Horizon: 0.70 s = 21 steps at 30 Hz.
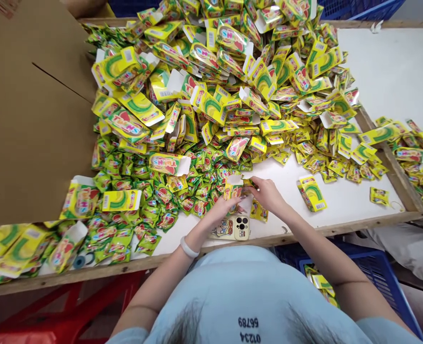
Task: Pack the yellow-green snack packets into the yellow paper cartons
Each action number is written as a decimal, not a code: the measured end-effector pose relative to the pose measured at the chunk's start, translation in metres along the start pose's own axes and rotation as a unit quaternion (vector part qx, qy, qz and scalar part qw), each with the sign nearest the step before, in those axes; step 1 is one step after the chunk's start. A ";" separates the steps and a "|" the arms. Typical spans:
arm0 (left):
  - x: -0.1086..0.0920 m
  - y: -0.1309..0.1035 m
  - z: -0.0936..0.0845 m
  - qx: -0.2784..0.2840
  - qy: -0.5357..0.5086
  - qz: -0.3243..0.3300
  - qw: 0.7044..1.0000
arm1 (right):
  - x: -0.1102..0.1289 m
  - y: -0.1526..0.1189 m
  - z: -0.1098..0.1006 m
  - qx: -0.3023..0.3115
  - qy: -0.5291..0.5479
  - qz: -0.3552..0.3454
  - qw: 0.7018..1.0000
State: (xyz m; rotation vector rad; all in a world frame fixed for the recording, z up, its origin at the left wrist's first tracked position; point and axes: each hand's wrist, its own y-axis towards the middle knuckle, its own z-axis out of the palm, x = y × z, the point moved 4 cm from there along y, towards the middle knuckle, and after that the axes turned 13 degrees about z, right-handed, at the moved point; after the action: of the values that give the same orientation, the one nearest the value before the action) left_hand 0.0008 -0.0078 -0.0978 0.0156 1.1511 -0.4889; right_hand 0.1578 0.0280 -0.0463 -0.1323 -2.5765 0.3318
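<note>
My left hand [229,205] is closed around a small yellow candy box [233,187] whose white top flap stands up. Beside it, my right hand [265,193] pinches a small yellow candy packet [249,183] close to the box's opening. Below the hands, a phone in a cream cartoon case [242,228] lies by the table's front edge, with another yellow packet [259,210] just right of it. Green candy packets [204,167] spread out in front of and left of my left hand. One more yellow box [311,193] lies on the white tabletop to the right.
A large heap of yellow boxes [204,57] covers the back of the table. A cardboard carton [35,119] stands at the left. Wooden strips [394,167] edge the table. Below are a blue basket [372,267] and a red stool [42,315].
</note>
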 end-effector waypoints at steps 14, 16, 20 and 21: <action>-0.024 -0.036 0.022 0.181 -0.076 0.021 0.980 | 0.045 -0.044 -0.045 -0.038 0.203 -0.262 0.943; -0.024 -0.038 0.019 0.188 -0.040 0.031 0.981 | 0.045 -0.047 -0.049 -0.026 0.131 -0.300 0.945; -0.019 -0.038 0.017 0.199 0.046 0.044 0.978 | 0.048 -0.053 -0.055 0.068 0.015 -0.312 0.947; -0.018 -0.039 0.019 0.210 0.061 0.035 0.975 | 0.049 -0.055 -0.055 0.100 -0.011 -0.313 0.945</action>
State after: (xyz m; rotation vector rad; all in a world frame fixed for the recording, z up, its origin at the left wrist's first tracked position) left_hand -0.0033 -0.0413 -0.0654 0.4562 1.1445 -0.6675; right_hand 0.1430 -0.0061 0.0378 0.7495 -2.4270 0.3433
